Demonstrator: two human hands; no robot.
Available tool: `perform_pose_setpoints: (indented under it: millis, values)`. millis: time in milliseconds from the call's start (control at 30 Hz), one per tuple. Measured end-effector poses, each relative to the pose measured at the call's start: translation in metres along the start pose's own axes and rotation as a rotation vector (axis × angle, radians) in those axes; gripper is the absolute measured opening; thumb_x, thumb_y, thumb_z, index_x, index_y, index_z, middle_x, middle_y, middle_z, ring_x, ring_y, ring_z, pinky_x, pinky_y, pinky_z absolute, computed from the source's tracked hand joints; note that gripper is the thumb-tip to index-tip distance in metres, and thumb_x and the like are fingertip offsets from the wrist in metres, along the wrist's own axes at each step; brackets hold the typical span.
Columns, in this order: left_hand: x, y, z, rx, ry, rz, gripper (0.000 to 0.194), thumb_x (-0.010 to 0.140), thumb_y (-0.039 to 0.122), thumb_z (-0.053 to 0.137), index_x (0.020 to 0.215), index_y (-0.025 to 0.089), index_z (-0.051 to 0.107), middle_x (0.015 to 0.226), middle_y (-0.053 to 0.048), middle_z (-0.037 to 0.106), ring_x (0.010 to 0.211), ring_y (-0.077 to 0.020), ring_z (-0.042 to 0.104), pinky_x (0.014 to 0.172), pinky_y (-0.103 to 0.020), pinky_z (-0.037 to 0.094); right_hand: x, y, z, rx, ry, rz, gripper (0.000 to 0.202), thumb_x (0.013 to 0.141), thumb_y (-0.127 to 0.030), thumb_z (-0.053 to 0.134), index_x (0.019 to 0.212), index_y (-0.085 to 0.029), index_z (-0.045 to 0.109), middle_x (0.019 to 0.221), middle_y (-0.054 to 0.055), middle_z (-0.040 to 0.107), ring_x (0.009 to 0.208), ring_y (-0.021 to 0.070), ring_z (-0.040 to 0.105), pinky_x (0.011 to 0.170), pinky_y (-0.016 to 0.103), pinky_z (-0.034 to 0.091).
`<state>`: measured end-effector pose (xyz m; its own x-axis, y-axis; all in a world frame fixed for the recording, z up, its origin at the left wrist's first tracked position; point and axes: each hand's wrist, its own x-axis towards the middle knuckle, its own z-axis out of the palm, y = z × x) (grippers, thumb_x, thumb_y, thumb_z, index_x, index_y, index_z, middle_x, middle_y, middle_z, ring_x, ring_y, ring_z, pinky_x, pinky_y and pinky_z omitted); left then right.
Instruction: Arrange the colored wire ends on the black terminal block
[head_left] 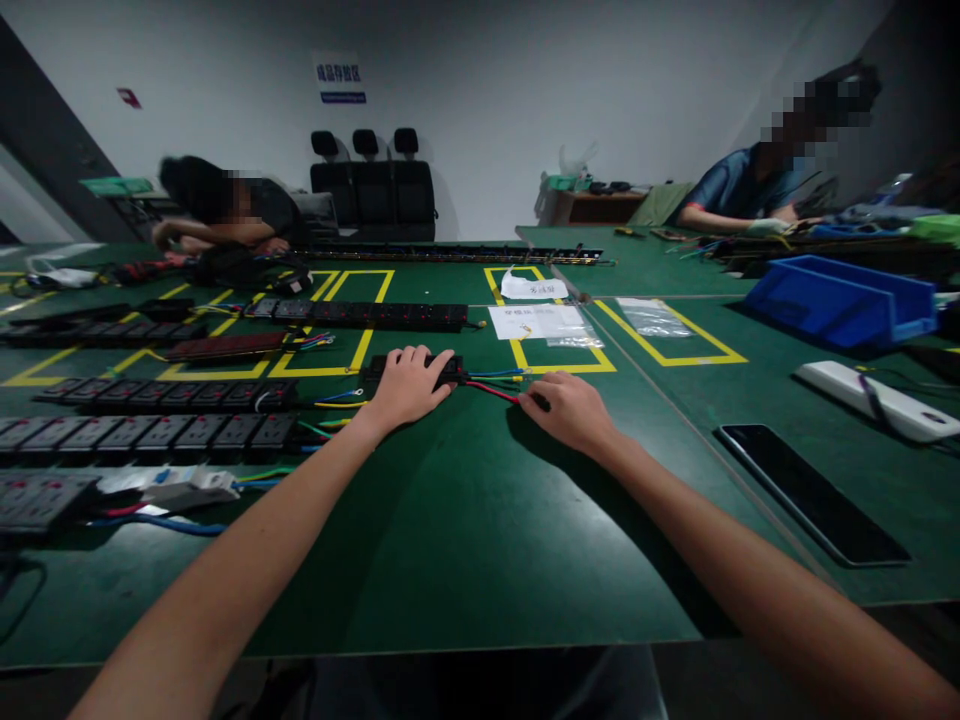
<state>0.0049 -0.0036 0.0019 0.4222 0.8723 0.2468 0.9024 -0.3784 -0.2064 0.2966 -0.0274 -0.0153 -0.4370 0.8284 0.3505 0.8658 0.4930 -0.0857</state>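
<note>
My left hand (409,385) lies flat on a short black socket module (450,368) on the green table (450,540), covering most of it. Red, blue and yellow-green wires (491,380) run out of the module's right end. My right hand (570,410) pinches the red wire (491,390) at its free end, fingers closed on it. Both forearms reach in from the bottom of the view.
Several black power strips (165,395) with loose wires lie in rows on the left. A long black panel (814,495), a white strip (874,400) and a blue bin (840,295) sit on the right. Plastic bags (536,320) lie beyond. Two other people work at the far tables.
</note>
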Motion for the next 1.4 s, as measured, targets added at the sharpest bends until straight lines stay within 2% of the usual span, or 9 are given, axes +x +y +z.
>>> perform_pose_setpoints:
  millis: [233,333,467,700,867,1033,1200,1400]
  values:
    - [0.0006,-0.0008,0.0011,-0.008,0.005,0.005,0.063,0.106,0.057,0.038,0.158,0.023,0.049,0.132,-0.021,0.060,0.119,-0.0385,0.054,0.098,-0.049,0.038,-0.0027,0.0015,0.0023,0.255,-0.026,-0.178,0.032,0.103,-0.033,0.053,0.076,-0.022,0.067,0.081,0.005,0.066,0.078,0.0194,0.060,0.072,0.031,0.042]
    - [0.0008,-0.0009,0.0011,0.001,0.009,0.013,0.062,0.107,0.057,0.038,0.158,0.023,0.049,0.132,-0.021,0.060,0.119,-0.0383,0.054,0.098,-0.049,0.038,-0.0031,0.0000,0.0026,0.256,-0.006,-0.200,0.033,0.103,-0.034,0.053,0.076,-0.021,0.067,0.081,0.006,0.065,0.079,0.0198,0.059,0.073,0.032,0.043]
    - [0.0016,-0.0018,0.0017,-0.006,-0.002,0.011,0.063,0.106,0.057,0.038,0.159,0.022,0.048,0.132,-0.021,0.060,0.118,-0.0387,0.055,0.096,-0.050,0.039,-0.0020,-0.0011,-0.0001,0.130,0.017,-0.157,0.031,0.104,-0.031,0.051,0.081,-0.021,0.070,0.085,0.008,0.067,0.084,0.0225,0.060,0.079,0.034,0.044]
    - [0.0016,-0.0030,0.0017,0.010,0.012,0.015,0.063,0.107,0.056,0.037,0.158,0.021,0.048,0.132,-0.021,0.060,0.117,-0.0381,0.055,0.098,-0.049,0.038,-0.0002,-0.0029,-0.0044,-0.004,0.091,-0.005,0.026,0.105,-0.029,0.050,0.105,-0.020,0.074,0.102,0.013,0.069,0.098,0.0272,0.061,0.085,0.036,0.046]
    - [0.0014,-0.0026,0.0008,-0.001,0.010,0.014,0.063,0.107,0.056,0.038,0.158,0.021,0.048,0.131,-0.021,0.060,0.118,-0.0381,0.054,0.097,-0.048,0.038,0.0003,-0.0037,-0.0033,-0.054,-0.011,0.051,0.031,0.105,-0.027,0.049,0.127,-0.018,0.069,0.114,0.014,0.070,0.109,0.0294,0.060,0.091,0.038,0.046]
    - [0.0014,-0.0020,0.0001,0.009,0.010,0.007,0.062,0.107,0.055,0.039,0.158,0.021,0.048,0.131,-0.021,0.060,0.118,-0.0379,0.055,0.096,-0.047,0.037,0.0011,-0.0041,-0.0026,-0.104,-0.117,0.092,0.038,0.106,-0.031,0.046,0.134,-0.017,0.068,0.120,0.016,0.068,0.113,0.0308,0.058,0.094,0.039,0.045]
    - [0.0009,-0.0015,-0.0007,0.023,0.014,0.009,0.062,0.107,0.055,0.040,0.158,0.021,0.049,0.131,-0.020,0.060,0.117,-0.0377,0.055,0.095,-0.047,0.038,0.0006,-0.0049,-0.0014,-0.124,-0.132,0.146,0.042,0.107,-0.036,0.045,0.141,-0.023,0.067,0.123,0.016,0.067,0.115,0.0327,0.057,0.091,0.041,0.045]
    - [0.0006,-0.0023,-0.0002,0.019,0.021,0.019,0.062,0.107,0.056,0.039,0.158,0.021,0.049,0.130,-0.020,0.061,0.117,-0.0371,0.055,0.095,-0.047,0.038,0.0000,-0.0052,0.0005,-0.127,-0.110,0.166,0.043,0.107,-0.035,0.046,0.144,-0.024,0.064,0.123,0.016,0.066,0.114,0.0331,0.057,0.088,0.041,0.045]
